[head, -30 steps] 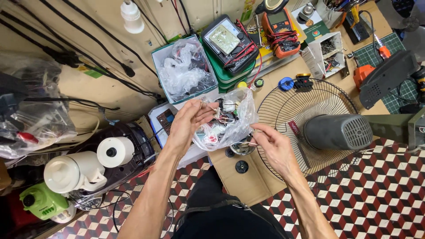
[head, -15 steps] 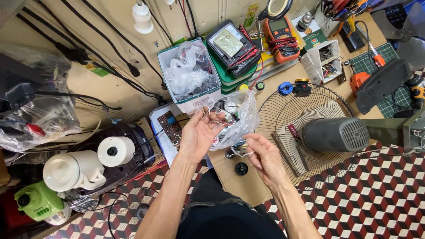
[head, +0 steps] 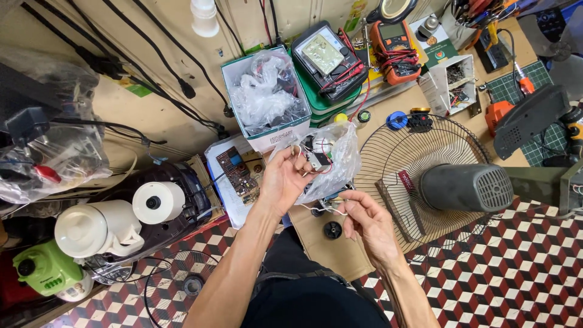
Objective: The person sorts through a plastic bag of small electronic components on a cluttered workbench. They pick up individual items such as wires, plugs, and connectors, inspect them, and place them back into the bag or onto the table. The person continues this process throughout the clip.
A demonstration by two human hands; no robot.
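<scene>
**Clear bag of small parts held up over the bench**

Centre of frame: left hand (head: 285, 179) raised, fingers curled shut on the open mouth of a clear plastic bag (head: 333, 159). Bag hangs between both hands, just above the bench edge; white and dark small parts with thin red wires show through it.

Right hand (head: 367, 223) just below and right of the bag, thumb and forefinger pinched on a thin wire (head: 333, 208) at the bag's lower end; other fingers loosely bent.

Right of the bag, a wire fan guard (head: 419, 152) lies flat, grey fan motor (head: 464, 187) on it. Upper centre: open box of crumpled plastic bags (head: 265, 94), with a multimeter (head: 329, 59) beside it. Left of the hand, a brown circuit board (head: 238, 173) on white paper. Lower left: white kettle (head: 91, 229), roll of tape (head: 156, 202).
</scene>
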